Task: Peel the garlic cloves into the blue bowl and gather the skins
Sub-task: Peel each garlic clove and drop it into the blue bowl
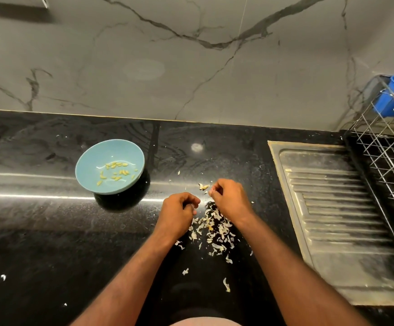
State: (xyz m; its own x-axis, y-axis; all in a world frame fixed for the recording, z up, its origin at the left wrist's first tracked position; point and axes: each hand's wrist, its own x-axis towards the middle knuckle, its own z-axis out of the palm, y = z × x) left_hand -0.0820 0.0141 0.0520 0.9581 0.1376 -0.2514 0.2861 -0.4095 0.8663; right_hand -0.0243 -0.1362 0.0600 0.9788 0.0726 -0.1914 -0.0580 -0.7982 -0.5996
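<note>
Garlic skins (pixel 214 229) are lying in a loose heap on the black worktop (pixel 38 231) at lower centre of the frame, between the two forearms. A few stray flakes (pixel 226 284) are lying nearer the bottom edge, apart from the heap.

The left hand (pixel 179 215) is hovering just left of the heap's upper edge. Its grip is curled narrow, with the fingertips tucked toward the palm; whether it is holding anything cannot be told. The right hand (pixel 231 198) is hovering at the heap's upper right. Its grip is also narrow, and its thumb and fingertips are pinching a small pale piece (pixel 211 192). Whether that piece is clove or skin cannot be told. The two hands are sitting near each other without touching.

Just beyond the right hand, a curled husk scrap (pixel 204 186) is lying on the worktop.

The blue bowl (pixel 81 165) is standing upright at centre left of the frame, well apart from the hands. Peeled garlic cloves (pixel 116 171) are lying scattered across its floor.

A ribbed steel drainboard (pixel 332 208) is occupying the right side. A wire rack (pixel 391 161) is standing at the right edge, with a blue cup (pixel 393 97) hanging on it at upper right. A veined marble wall (pixel 191 67) is filling the upper frame.
</note>
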